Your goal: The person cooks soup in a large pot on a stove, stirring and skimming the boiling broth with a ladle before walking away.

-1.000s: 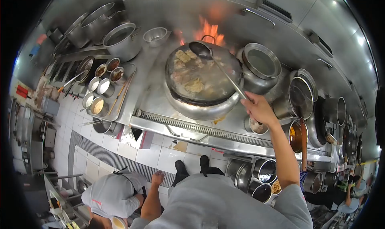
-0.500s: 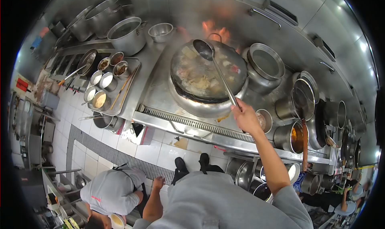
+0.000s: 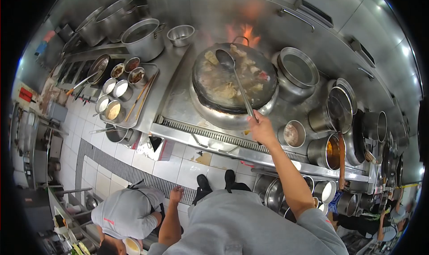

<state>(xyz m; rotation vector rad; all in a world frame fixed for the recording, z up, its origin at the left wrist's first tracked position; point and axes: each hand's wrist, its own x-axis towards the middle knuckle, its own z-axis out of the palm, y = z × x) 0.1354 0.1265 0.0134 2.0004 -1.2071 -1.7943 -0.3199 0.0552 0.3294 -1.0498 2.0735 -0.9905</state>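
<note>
My right hand [image 3: 262, 129] is closed round the handle of a long metal ladle [image 3: 240, 86]. The ladle's bowl rests in the far part of a wide dark wok [image 3: 196, 92], among steaming pale chunks of food [image 3: 228, 90] in liquid. Flames rise behind the wok, by its far loop handle. Low at my side hangs my left hand [image 3: 176, 194], fingers curled, with nothing visible in it. Closest to my right wrist is a small metal pot [image 3: 292, 134] with pinkish-white contents.
Left of the stove, a tray [image 3: 154, 72] carries several seasoning tins and wooden sticks. A large stockpot [image 3: 142, 38] stands behind it. On the right are a lidded-looking pot [image 3: 298, 69] and a pot of orange liquid [image 3: 325, 151]. A co-worker [image 3: 127, 210] bends close at my left.
My right hand has moved slightly left and down with the ladle, whose bowl has lowered into the wok. Steam over the food is thinner. My left hand stays low at my side.
</note>
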